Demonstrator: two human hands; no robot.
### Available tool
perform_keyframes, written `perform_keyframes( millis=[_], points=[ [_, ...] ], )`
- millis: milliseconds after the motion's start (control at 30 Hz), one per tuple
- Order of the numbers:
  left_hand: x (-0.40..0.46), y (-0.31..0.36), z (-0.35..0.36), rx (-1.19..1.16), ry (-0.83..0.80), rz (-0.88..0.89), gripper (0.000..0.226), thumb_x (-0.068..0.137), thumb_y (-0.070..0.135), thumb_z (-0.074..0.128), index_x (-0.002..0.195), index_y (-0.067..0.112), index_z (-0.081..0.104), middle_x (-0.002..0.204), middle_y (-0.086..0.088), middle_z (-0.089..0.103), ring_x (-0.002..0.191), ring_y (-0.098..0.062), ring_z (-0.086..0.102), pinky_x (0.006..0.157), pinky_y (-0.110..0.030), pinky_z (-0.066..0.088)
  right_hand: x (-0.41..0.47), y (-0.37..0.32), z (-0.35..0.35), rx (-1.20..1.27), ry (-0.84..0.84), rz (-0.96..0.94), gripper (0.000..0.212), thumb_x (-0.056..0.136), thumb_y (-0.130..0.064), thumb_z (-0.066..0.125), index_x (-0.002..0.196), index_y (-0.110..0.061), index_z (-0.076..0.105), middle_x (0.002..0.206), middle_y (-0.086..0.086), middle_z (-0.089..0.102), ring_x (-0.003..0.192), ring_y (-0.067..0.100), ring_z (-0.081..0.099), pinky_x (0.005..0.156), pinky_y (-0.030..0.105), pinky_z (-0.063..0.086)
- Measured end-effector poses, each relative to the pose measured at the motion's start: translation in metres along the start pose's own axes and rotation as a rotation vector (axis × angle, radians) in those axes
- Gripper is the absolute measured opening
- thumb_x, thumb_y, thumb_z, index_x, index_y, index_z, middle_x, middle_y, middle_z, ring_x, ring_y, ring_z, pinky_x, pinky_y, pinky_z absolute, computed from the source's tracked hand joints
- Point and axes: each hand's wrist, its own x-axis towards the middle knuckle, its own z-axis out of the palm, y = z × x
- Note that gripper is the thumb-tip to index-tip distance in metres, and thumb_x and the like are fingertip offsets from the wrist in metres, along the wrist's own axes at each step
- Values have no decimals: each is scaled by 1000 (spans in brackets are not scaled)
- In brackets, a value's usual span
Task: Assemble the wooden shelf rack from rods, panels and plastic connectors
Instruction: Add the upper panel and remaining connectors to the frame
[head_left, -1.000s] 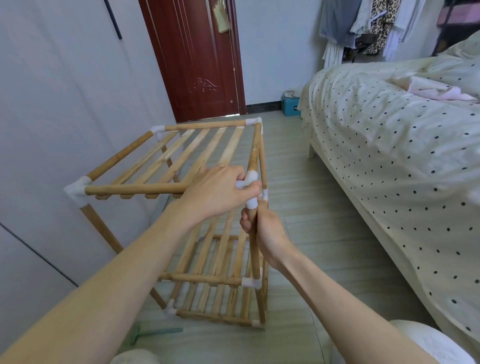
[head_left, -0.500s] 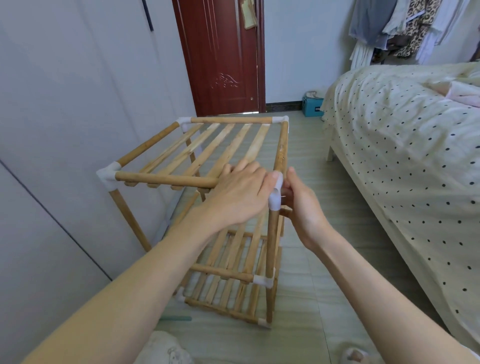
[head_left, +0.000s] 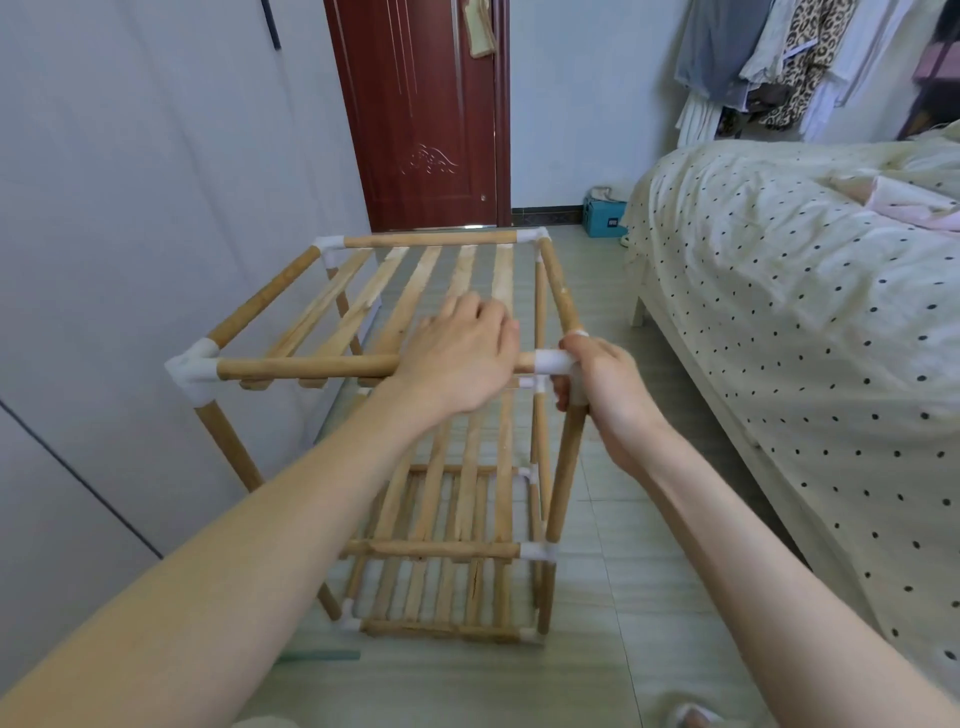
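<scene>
A wooden shelf rack (head_left: 291, 366) of rods, slatted panels and white plastic connectors stands on the floor against the left wall. My left hand (head_left: 460, 356) lies on the top front rod, fingers curled over it and onto the top slats. My right hand (head_left: 605, 384) grips the white corner connector (head_left: 553, 361) at the near right top corner, where the front rod, the side rod and the upright leg (head_left: 563, 478) meet. Two lower slatted shelves (head_left: 441, 551) show beneath.
A grey-white wall (head_left: 130, 208) runs along the left, a dark red door (head_left: 421, 114) stands behind the rack. A bed with a dotted cover (head_left: 805, 322) fills the right side. A blue box (head_left: 605, 221) sits by the far wall, clothes (head_left: 779, 62) hang above.
My right hand has moved from the upright leg up onto the near right corner connector. My left hand has slid slightly left along the front rod. The rack now stands straighter.
</scene>
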Motion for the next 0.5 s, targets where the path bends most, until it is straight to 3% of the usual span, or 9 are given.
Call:
perform_keyframes(
  millis=[200, 267, 333, 400, 500],
  points=[
    [33, 15, 2, -70, -250, 51, 37, 99, 28, 25, 129, 19, 44, 131, -5, 41, 123, -20, 35, 102, -41, 32, 24, 14, -14, 34, 105, -36, 32, 97, -34, 36, 89, -14, 60, 64, -1, 57, 58, 7, 52, 61, 23, 42],
    [35, 11, 4, -53, -252, 85, 38, 99, 29, 24, 132, 23, 42, 134, -4, 39, 126, -19, 33, 102, -42, 29, 28, 21, -12, 34, 146, -97, 31, 97, -32, 37, 85, -16, 61, 65, 0, 60, 56, 1, 55, 57, 14, 44],
    [34, 8, 10, -38, -223, 83, 39, 98, 30, 23, 133, 27, 40, 136, -2, 37, 128, -19, 33, 103, -42, 29, 30, 26, -10, 37, 155, -146, 34, 96, -27, 37, 82, -5, 60, 68, 5, 58, 54, -2, 53, 52, 7, 41],
    [31, 8, 17, 12, -183, 78, 40, 97, 32, 22, 134, 28, 39, 137, -2, 36, 128, -19, 33, 105, -43, 29, 31, 33, -9, 25, 156, -161, 37, 96, -26, 37, 90, 5, 56, 72, 8, 56, 61, 1, 51, 56, 11, 41],
    [29, 11, 25, 49, -85, 94, 44, 96, 32, 21, 136, 26, 37, 139, -1, 38, 128, -17, 34, 105, -42, 28, 31, 40, -12, 12, 150, -141, 38, 97, -30, 37, 94, -1, 61, 77, 8, 55, 68, 8, 49, 61, 18, 38]
  ],
)
